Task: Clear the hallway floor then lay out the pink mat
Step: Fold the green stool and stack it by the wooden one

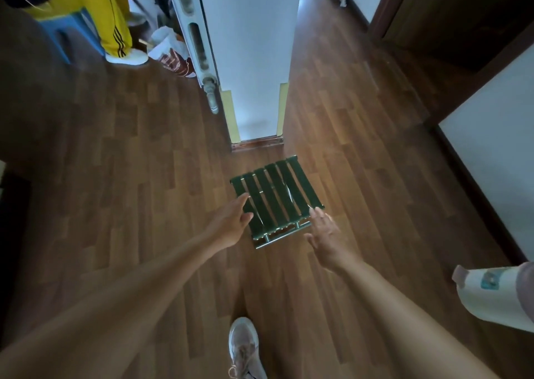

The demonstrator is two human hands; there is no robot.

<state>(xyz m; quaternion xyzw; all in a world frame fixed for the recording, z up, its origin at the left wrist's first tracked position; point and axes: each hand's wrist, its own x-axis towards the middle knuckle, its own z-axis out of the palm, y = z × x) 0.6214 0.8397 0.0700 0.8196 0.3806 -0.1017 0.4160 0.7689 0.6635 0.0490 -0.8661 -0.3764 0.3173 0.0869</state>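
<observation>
We judge floor-clearing in hand: left hand [234,222] and right hand [326,237], fingers spread, flank the dark green slatted metal-framed stool [277,199] at twelve o'clock; the next move calls for gripping both sides.

Single view: a wide-angle camera worn on the head looks forward and steeply down onto the hallway floor [130,161]. The arms [130,292] enter from the bottom corners, close to the lens, with left hand [231,222] and right hand [326,240] at mid-frame; the wearer's shoe [244,347] lies at bottom centre, a white wall end [254,60] straight ahead.
</observation>
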